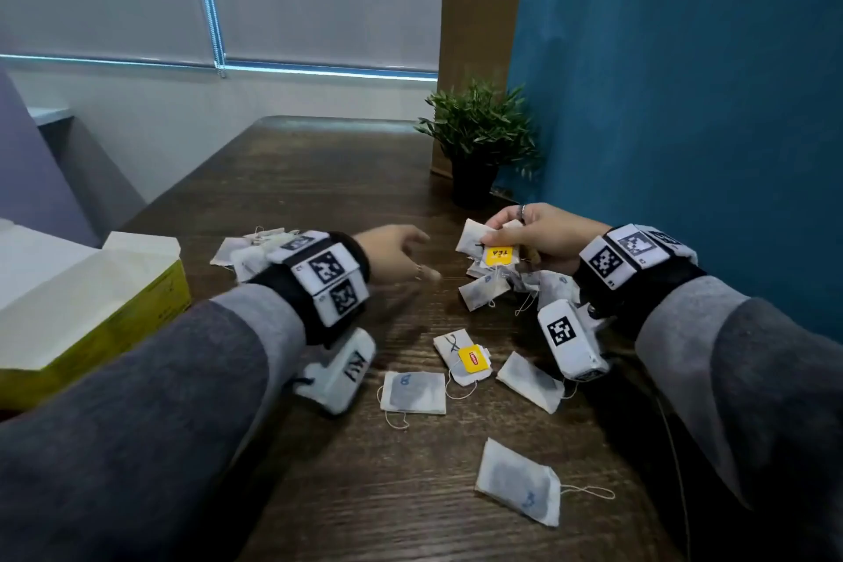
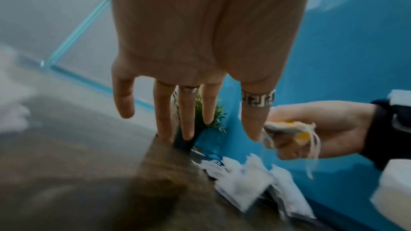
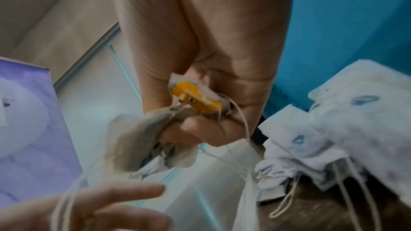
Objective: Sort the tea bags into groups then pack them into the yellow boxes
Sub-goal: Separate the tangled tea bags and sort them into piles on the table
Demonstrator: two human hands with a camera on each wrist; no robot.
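My right hand grips a small bunch of tea bags with a yellow tag above a loose pile of tea bags. In the right wrist view the bunch and yellow tag sit between the curled fingers. My left hand hovers just left of it, fingers straight and spread, holding nothing. More tea bags lie on the table: one with a yellow tag, a flat one, another, and one nearer. An open yellow box stands at the left.
A second heap of tea bags lies behind my left wrist. A potted plant stands at the back by the blue partition. The dark wooden table stretches away toward the window wall. A purple box shows at the left.
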